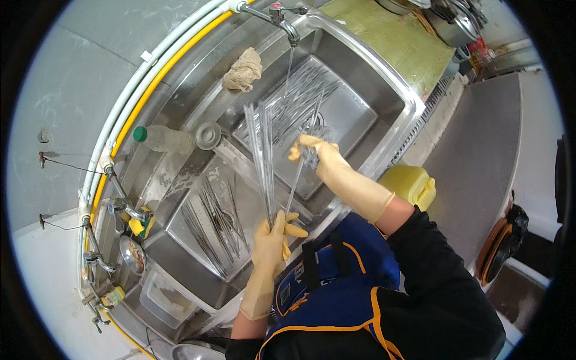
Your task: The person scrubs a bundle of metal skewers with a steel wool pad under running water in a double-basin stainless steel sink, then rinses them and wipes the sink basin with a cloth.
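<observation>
My left hand (272,240), in a pale yellow rubber glove, grips the lower ends of an upright bundle of thin metal skewers (261,157). One single skewer (294,186) slants away from the bundle, up to my gloved right hand (325,155). That hand is closed around a steel-wool scourer (320,132), which is wrapped about the single skewer. Under the running tap (288,33), a large pile of skewers (297,99) lies in the right sink basin (351,130). Several more skewers (216,225) lie in the left basin (180,252).
A beige cloth (243,70), a plastic bottle with a green cap (166,138) and a small round metal lid (208,135) sit on the sink's back ledge. At left are a sponge (143,222), a metal bowl (132,255) and a clear plastic tub (164,294). A yellow jerrycan (407,186) stands right.
</observation>
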Demonstrator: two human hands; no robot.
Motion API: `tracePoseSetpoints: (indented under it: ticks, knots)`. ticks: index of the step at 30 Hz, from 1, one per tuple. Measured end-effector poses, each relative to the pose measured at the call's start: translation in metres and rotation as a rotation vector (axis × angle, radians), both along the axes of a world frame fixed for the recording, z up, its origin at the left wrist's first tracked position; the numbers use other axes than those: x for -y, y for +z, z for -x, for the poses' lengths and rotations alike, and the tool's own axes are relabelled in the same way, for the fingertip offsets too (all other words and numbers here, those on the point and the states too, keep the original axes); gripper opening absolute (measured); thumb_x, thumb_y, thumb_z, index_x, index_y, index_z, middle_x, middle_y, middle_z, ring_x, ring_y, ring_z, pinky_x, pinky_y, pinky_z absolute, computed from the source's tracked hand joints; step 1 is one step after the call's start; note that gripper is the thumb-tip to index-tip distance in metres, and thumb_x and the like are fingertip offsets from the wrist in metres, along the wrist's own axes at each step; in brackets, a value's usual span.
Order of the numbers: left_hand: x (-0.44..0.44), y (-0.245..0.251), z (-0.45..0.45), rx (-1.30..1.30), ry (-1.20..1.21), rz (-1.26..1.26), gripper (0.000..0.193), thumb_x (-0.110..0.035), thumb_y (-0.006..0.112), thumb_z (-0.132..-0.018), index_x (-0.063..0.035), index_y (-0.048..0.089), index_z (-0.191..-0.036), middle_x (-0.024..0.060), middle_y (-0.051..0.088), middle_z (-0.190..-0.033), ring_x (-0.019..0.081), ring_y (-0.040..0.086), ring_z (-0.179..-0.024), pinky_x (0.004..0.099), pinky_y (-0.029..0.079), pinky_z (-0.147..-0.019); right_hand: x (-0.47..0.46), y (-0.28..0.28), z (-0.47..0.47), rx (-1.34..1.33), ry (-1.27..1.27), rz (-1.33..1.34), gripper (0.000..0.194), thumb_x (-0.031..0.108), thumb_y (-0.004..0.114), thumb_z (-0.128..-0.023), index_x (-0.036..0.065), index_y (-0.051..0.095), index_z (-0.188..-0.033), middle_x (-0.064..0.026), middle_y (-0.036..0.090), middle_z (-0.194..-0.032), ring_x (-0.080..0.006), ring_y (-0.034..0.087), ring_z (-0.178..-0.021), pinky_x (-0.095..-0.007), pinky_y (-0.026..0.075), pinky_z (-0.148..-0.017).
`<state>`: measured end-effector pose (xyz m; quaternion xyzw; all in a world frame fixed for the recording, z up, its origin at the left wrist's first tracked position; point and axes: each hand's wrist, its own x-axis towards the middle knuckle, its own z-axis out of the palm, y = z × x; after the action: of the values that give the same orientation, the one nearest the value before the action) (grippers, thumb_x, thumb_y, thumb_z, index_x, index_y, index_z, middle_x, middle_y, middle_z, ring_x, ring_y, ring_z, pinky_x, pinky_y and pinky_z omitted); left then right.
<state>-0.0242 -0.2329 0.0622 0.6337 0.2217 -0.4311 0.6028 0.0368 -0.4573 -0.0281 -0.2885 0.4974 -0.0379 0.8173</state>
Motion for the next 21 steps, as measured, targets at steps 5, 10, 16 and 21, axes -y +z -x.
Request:
tracePoseSetpoints:
  ticks: [5,10,16,21]
  knots:
    - [-0.028,0.003,0.010,0.055,0.065,-0.067,0.046,-0.034,0.049,-0.114,0.0043,0.074,-0.118,0.0112,0.069,-0.061,0.0059,0.032,-0.035,0.0225,0.024,-0.036,0.044,-0.058,-0.052,0.023,0.136,0.115,0.040,0.018,0.080,-0.095,-0.007,0.068,-0.124,-0.0192,0.075,-0.111,-0.0294,0.074,-0.094,-0.0449,0.065,-0.077]
    - [-0.034,0.013,0.008,0.130,0.175,0.044,0.049,-0.035,0.044,-0.116,0.0053,0.067,-0.132,0.0109,0.066,-0.058,0.0063,0.032,-0.035,0.0229,0.024,-0.035,0.076,-0.096,-0.052,-0.198,0.283,0.233,0.061,0.036,0.086,-0.091,-0.005,0.064,-0.131,-0.0163,0.071,-0.126,-0.0279,0.071,-0.114,-0.0439,0.061,-0.096]
    - [-0.049,0.027,0.014,0.095,0.268,0.210,0.042,-0.034,0.050,-0.113,0.0020,0.067,-0.128,0.0218,0.079,-0.089,0.0052,0.040,-0.040,0.0218,0.030,-0.038,0.009,-0.001,0.018,0.069,0.580,0.093,0.094,0.055,0.080,-0.091,-0.007,0.046,-0.152,-0.0241,0.053,-0.156,-0.0337,0.052,-0.144,-0.0438,0.038,-0.121]
    - [-0.056,0.028,0.027,0.053,0.242,0.187,0.035,-0.029,0.055,-0.112,0.0025,0.068,-0.121,0.0184,0.076,-0.076,0.0070,0.039,-0.037,0.0230,0.029,-0.037,-0.108,0.112,0.062,0.254,0.811,-0.171,0.062,0.033,0.081,-0.094,-0.001,0.060,-0.141,-0.0176,0.068,-0.130,-0.0278,0.064,-0.123,-0.0403,0.050,-0.104]
